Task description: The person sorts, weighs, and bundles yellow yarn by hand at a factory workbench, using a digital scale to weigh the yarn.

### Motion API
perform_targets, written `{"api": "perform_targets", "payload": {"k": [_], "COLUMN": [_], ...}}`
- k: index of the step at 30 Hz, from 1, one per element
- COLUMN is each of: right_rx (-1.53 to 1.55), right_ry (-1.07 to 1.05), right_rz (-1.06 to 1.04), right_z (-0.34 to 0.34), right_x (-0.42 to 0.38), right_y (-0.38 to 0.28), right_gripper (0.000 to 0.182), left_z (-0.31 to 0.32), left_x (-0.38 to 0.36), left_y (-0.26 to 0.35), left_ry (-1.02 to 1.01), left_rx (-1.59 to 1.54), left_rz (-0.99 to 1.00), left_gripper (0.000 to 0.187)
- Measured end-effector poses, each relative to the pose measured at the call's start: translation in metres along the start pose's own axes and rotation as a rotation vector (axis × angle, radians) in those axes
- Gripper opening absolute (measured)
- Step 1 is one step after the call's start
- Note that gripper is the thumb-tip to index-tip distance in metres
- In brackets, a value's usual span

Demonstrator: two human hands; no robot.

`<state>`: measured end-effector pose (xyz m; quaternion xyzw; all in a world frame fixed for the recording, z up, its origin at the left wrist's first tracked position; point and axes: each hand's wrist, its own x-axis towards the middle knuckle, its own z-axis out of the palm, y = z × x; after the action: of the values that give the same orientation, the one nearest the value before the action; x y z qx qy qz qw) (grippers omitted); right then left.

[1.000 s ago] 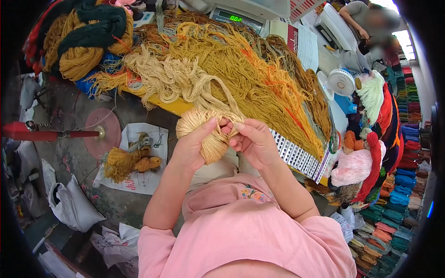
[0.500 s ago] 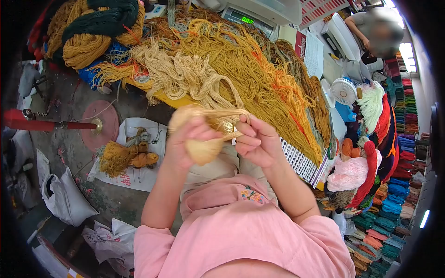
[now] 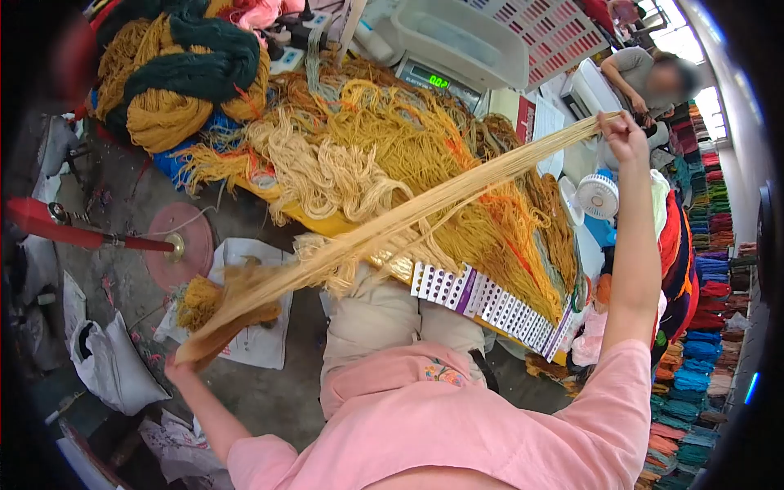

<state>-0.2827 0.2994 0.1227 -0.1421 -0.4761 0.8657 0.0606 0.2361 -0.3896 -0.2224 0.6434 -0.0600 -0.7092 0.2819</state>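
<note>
A long skein of pale golden yarn (image 3: 457, 193) stretches diagonally across my body between both hands. At the lower left, my left hand (image 3: 178, 366) is hooked into one end of the loop, its fingers mostly covered by the strands. High on the right, my right hand (image 3: 625, 137) has its fingers closed around the other end. Beneath the skein lies a heap of mustard yarn (image 3: 400, 122), with looser beige yarn (image 3: 327, 167) on its left part. A white card with rows of holes (image 3: 510, 312) lies along the table's near edge.
Beyond the yarn stand a digital scale (image 3: 441, 80) and a plastic tub (image 3: 469, 41). To the right are a small white fan (image 3: 598, 196) and a person (image 3: 633, 73). A red pole on a round base (image 3: 180, 241) and a white sack (image 3: 122, 363) occupy the floor at left.
My hands were close together in front of me with the skein bunched between them. Now they are far apart, left hand down-left and right hand up-right, with the skein pulled out long.
</note>
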Motion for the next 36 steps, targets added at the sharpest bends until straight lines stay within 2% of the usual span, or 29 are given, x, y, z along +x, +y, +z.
{"api": "perform_targets", "payload": {"k": [1,3,5,7,8,10,11,12,13,14,15,16,17,18,20,22,23,25,26,27,28,29,30,31,32,33,34,35,36], "right_rx": [-0.015,-0.009,-0.085,-0.058,0.008,-0.146,-0.199,-0.515,-0.728,-0.745,-0.758,-0.738,-0.623,-0.688,-0.611,-0.636,-0.728,-0.885,-0.956,-1.025,-1.104,-1.172,-1.283,-1.492,-1.680,-1.683,-1.808,-1.968,-2.099], "right_ry": [0.040,0.025,-0.037,0.090,0.106,-0.110,-0.454,-0.635,-0.481,-0.628,-0.775,-0.969,-0.947,-0.994,-0.918,-0.909,-0.820,-0.606,-0.481,-0.344,-0.718,-0.657,-0.521,-0.635,-0.603,-0.658,-0.617,-0.566,-0.518], "right_rz": [-0.090,-0.140,-0.171,-0.349,-0.362,-0.306,0.006,0.059,-0.059,0.007,0.077,0.089,0.021,-0.015,0.018,0.029,-0.122,-0.422,-0.565,-0.704,-0.483,-0.547,-0.563,-0.621,-1.011,-1.123,-1.216,-1.142,-0.588], "right_z": [0.004,0.023,0.049,0.074,0.063,0.074,0.088,0.108,0.133,0.151,0.162,0.173,0.182,0.196,0.201,0.202,0.204,0.199,0.192,0.184,0.201,0.200,0.216,0.199,0.198,0.186,0.172,0.153,0.148], "right_x": [0.014,0.029,0.034,0.029,0.047,0.038,0.026,0.006,-0.039,-0.056,-0.064,-0.056,-0.044,-0.032,0.016,0.066,0.085,0.112,0.120,0.122,0.075,0.076,0.019,0.073,0.055,0.058,0.048,0.051,0.023], "right_y": [-0.014,-0.034,-0.041,-0.049,-0.069,-0.079,-0.074,-0.057,-0.025,-0.013,-0.010,-0.018,-0.031,-0.051,-0.093,-0.130,-0.144,-0.167,-0.175,-0.181,-0.138,-0.111,-0.059,-0.058,-0.021,0.008,0.042,0.078,0.100], "right_gripper": [0.017,0.015,0.016,0.018,0.021,0.024,0.021,0.012,0.014,0.014,0.017,0.019,0.021,0.022,0.023,0.023,0.021,0.017,0.014,0.013,0.012,0.016,0.015,0.019,0.021,0.020,0.019,0.019,0.019], "left_z": [-0.008,0.011,-0.009,-0.036,-0.055,-0.098,-0.105,-0.110,-0.102,-0.078,-0.040,-0.041,-0.045,-0.039,-0.040,-0.051,-0.016,0.001,-0.011,-0.008,-0.003,0.001,0.009,0.020,0.031,0.042,0.051,0.058,0.064], "left_x": [-0.005,-0.014,-0.019,-0.018,-0.009,0.001,0.002,0.003,0.000,-0.017,-0.066,-0.054,-0.037,-0.039,-0.035,-0.023,-0.088,-0.117,-0.099,-0.099,-0.103,-0.103,-0.107,-0.114,-0.121,-0.127,-0.136,-0.145,-0.149], "left_y": [0.012,0.006,0.016,0.034,0.053,0.084,0.089,0.092,0.088,0.074,0.037,0.022,0.004,-0.013,-0.038,-0.052,-0.070,-0.085,-0.082,-0.088,-0.094,-0.099,-0.104,-0.109,-0.115,-0.121,-0.127,-0.131,-0.132], "left_ry": [0.097,0.084,0.078,0.076,0.072,0.065,0.061,0.055,0.049,0.044,-0.119,-0.270,-0.417,-0.392,-0.361,-0.957,-0.544,-0.434,-0.496,-0.505,-0.515,-0.475,-0.483,-0.506,-0.524,-0.503,-0.506,-0.592,-0.679], "left_rx": [-0.021,-0.025,-0.002,0.028,0.041,0.055,0.059,0.063,0.069,0.073,0.061,0.181,0.297,0.279,0.232,0.009,0.189,0.264,0.277,0.289,0.303,0.333,0.341,0.341,0.339,0.381,0.387,0.385,0.384], "left_rz": [-0.005,0.018,0.064,0.110,0.136,0.182,0.201,0.218,0.237,0.257,0.076,0.091,0.110,0.078,0.049,-0.347,-0.121,-0.013,-0.107,-0.093,-0.080,-0.086,-0.087,-0.180,-0.273,-0.277,-0.277,-0.336,-0.396], "left_gripper": [0.033,0.033,0.034,0.034,0.034,0.035,0.036,0.036,0.037,0.037,0.034,0.029,0.025,0.020,0.014,0.013,0.013,0.014,0.015,0.016,0.016,0.016,0.016,0.015,0.014,0.014,0.014,0.014,0.014]}}
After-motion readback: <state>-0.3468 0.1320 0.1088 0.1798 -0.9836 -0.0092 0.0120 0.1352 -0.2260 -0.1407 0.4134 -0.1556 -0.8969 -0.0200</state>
